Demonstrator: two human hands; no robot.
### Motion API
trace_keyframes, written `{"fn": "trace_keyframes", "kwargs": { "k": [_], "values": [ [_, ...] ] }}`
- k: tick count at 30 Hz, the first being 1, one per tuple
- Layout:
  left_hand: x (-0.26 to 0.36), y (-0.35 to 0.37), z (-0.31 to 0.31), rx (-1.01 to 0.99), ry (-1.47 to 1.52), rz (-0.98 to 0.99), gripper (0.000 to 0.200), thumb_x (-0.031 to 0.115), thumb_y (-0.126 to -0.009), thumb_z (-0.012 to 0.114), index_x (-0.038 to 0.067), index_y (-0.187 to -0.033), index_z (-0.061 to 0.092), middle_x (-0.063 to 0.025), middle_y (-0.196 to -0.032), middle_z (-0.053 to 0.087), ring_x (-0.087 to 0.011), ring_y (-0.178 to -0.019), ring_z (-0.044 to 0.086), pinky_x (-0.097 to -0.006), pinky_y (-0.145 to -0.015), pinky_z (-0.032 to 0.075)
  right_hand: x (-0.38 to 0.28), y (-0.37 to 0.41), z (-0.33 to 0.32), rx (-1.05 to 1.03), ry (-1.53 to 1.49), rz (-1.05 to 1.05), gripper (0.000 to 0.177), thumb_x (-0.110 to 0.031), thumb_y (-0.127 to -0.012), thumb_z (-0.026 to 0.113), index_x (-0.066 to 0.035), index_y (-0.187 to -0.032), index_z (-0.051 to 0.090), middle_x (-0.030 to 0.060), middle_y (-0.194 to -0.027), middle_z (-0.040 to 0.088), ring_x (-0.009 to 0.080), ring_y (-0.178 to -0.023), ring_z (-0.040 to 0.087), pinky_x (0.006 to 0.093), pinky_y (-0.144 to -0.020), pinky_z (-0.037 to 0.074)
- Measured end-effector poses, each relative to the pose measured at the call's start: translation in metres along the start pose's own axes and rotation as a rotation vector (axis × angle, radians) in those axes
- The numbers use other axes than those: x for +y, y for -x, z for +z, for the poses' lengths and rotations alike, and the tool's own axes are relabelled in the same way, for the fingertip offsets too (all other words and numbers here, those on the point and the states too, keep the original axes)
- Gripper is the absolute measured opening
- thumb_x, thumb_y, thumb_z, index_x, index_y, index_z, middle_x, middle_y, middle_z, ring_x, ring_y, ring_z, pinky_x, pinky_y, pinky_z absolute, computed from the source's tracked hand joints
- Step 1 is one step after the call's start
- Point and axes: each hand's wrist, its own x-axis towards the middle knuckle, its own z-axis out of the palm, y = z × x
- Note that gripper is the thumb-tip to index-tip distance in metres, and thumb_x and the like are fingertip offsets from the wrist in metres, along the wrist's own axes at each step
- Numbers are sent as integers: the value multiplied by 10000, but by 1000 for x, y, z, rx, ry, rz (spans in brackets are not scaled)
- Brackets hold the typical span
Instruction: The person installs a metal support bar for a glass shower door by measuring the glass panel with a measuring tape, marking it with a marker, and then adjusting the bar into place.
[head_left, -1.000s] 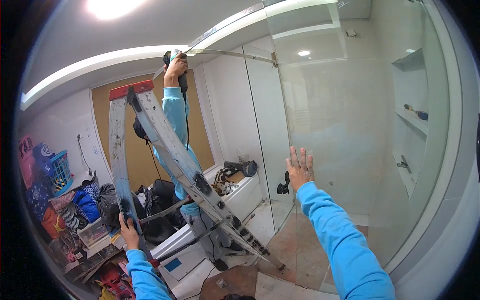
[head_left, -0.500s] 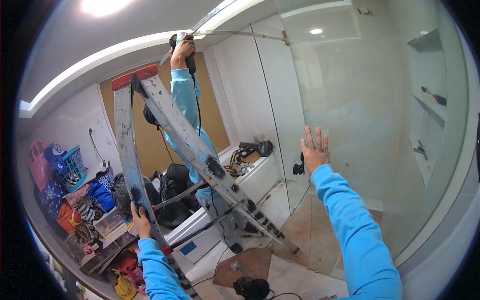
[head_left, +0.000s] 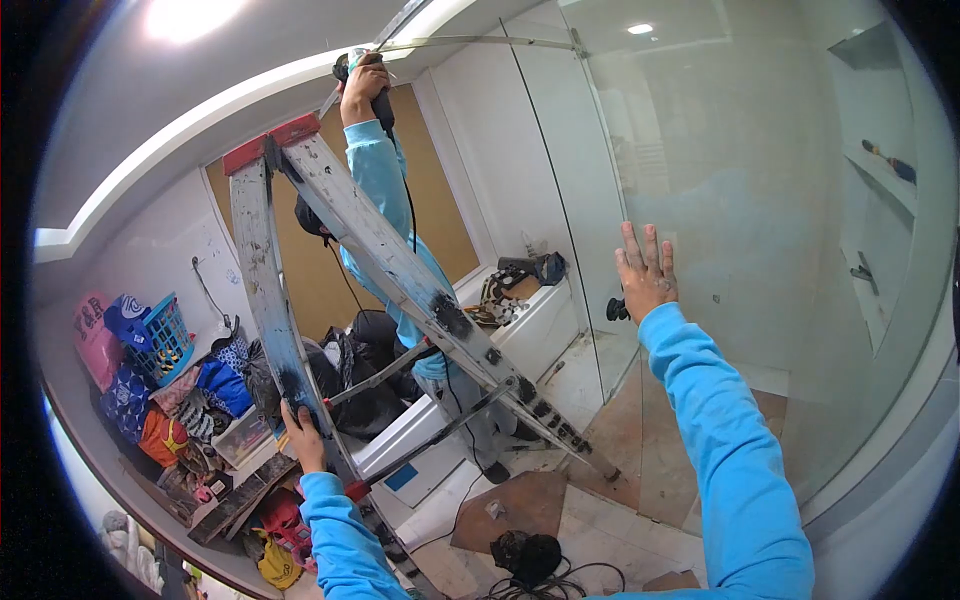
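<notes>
My left hand point(head_left: 306, 440) holds the side rail of a paint-stained aluminium stepladder point(head_left: 262, 265) with red top caps, its fingers around the rail's edge. At the right, my right hand point(head_left: 648, 280) has its fingers stretched upward, its palm turned to a clear glass panel point(head_left: 740, 250) and seemingly resting on it. A black knob point(head_left: 616, 309) on the glass is just left of that hand. Behind the ladder, a co-worker in a light blue sleeve point(head_left: 375, 165) raises a dark power tool point(head_left: 381, 108), apparently an angle grinder, to the metal bar point(head_left: 470, 41) near the ceiling.
Black bags point(head_left: 365, 375) and a white tub point(head_left: 545, 330) lie behind the ladder. Bags, clothes and a blue basket point(head_left: 168, 335) are piled at the left. A coiled cable point(head_left: 590, 575) and a brown board point(head_left: 510, 508) are on the floor. Wall niches point(head_left: 880, 185) hold a brush.
My view has shifted slightly, showing more floor and cable at the bottom. Both hands keep their places on the ladder and at the glass; the co-worker's tool stays raised near the bar.
</notes>
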Motion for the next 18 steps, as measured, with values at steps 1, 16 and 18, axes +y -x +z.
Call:
{"fn": "trace_keyframes", "kwargs": {
  "k": [1, 16, 18],
  "values": [
    [-1, 7, -5, -5, -10, -9, 570, 365, -982, 472, 26, -1417, 329, -231, -1331, 483, -324, -1190, 484, -347, -1002, 342, -3, 4, -3, -10, -7, -7, 226, -193, -891, 545, -218, -1105, 615, -5, -1576, 64, 319, -1445, 22, 497, -1154, 66],
    [13, 12, -2, 38, -9, 41, 632, 429, -971, 463, -21, -1397, 342, -241, -1334, 474, -338, -1214, 459, -357, -1029, 319, -5, -4, 12, 11, -2, -8, 238, -194, -884, 564, -218, -1113, 625, -5, -1573, 83, 324, -1444, 17, 504, -1150, 64],
    [19, 16, -6, 45, 12, 85, 640, 436, -967, 468, -29, -1390, 352, -240, -1325, 483, -339, -1208, 465, -356, -1029, 320, -5, -6, 17, -37, -26, -14, 250, -191, -874, 578, -216, -1118, 624, -5, -1572, 83, 324, -1444, 18, 506, -1150, 40]
  ]
}}
